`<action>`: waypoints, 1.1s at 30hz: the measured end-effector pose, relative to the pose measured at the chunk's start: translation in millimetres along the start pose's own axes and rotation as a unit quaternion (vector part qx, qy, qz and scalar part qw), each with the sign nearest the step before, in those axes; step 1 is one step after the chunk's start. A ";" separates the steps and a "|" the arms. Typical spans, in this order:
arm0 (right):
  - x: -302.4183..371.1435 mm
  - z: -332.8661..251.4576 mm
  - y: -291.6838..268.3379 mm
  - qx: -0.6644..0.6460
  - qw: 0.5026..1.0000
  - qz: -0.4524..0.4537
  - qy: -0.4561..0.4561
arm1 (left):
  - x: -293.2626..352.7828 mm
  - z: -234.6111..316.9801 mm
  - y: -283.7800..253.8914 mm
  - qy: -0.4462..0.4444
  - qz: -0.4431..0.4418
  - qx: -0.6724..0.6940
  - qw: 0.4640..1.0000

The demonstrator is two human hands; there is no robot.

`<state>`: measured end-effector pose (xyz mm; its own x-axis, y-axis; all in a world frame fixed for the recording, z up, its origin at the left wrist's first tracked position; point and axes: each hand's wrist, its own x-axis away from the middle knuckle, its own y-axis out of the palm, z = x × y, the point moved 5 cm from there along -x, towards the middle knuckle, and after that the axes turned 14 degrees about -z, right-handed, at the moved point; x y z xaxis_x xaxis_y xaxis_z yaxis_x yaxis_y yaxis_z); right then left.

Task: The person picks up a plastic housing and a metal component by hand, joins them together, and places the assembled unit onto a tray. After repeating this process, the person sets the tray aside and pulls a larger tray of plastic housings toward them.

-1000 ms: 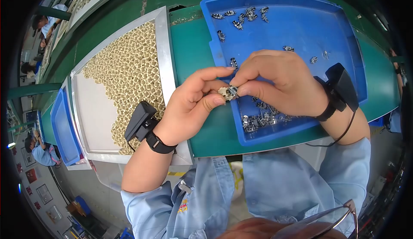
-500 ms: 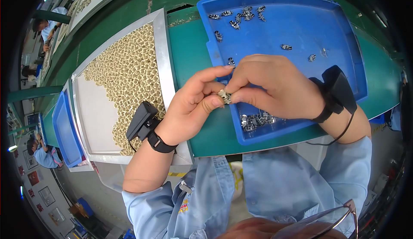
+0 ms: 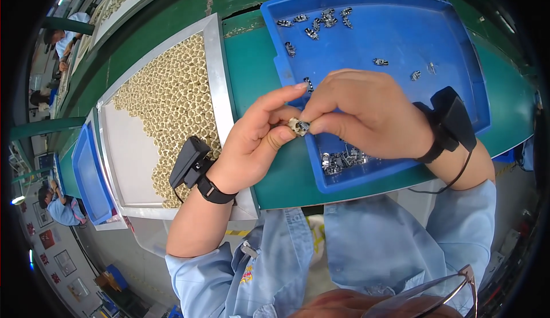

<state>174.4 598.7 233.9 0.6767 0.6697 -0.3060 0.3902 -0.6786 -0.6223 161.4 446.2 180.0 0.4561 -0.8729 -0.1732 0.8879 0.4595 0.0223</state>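
Observation:
My left hand [image 3: 247,140] pinches a small cream-coloured, notched plastic piece [image 3: 294,125] between thumb and fingers, its index finger stretched out above. Against the right side of that piece sits a small shiny metal part [image 3: 304,126], gripped by the thumb and index finger of my right hand [image 3: 369,115]. The fingertips partly cover both, so how far they fit together cannot be made out. Both hands meet over the near left edge of a blue tray [image 3: 366,34]. Several similar metal parts [image 3: 344,161] lie in its near corner, with others scattered toward its far side.
Left of my hands, a metal-framed tray [image 3: 225,89] holds a dense layer of cream pieces [image 3: 177,83]. Both trays rest on a green bench [image 3: 252,60]. A smaller blue tray [image 3: 91,175] stands farther left. Black devices are strapped to both wrists. Other people work at the far left.
My fingers have shifted slightly around the cream piece, which has turned a little. More of the shiny metal part shows at its right side. Both hands stay in nearly the same place.

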 end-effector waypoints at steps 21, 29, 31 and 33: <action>0.3 6.2 8.2 -0.025 0.996 -0.072 0.044 | -0.5 2.8 5.4 -0.019 0.024 -0.008 1.000; -4.0 2.7 12.4 0.025 0.997 -0.063 0.020 | 1.8 2.2 -2.1 -0.001 0.053 0.054 0.997; -8.3 2.1 11.0 0.059 0.997 -0.050 0.005 | 1.4 5.2 -3.0 0.003 0.070 0.057 0.996; -15.0 0.6 4.2 0.120 0.992 -0.016 -0.023 | 1.5 10.3 -10.3 -0.045 0.112 -0.100 0.988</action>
<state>165.6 586.0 235.5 0.6345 0.7066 -0.3132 0.2468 -0.5692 -0.7843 153.6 438.5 189.6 0.6508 -0.7530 -0.0971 0.7391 0.6576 -0.1460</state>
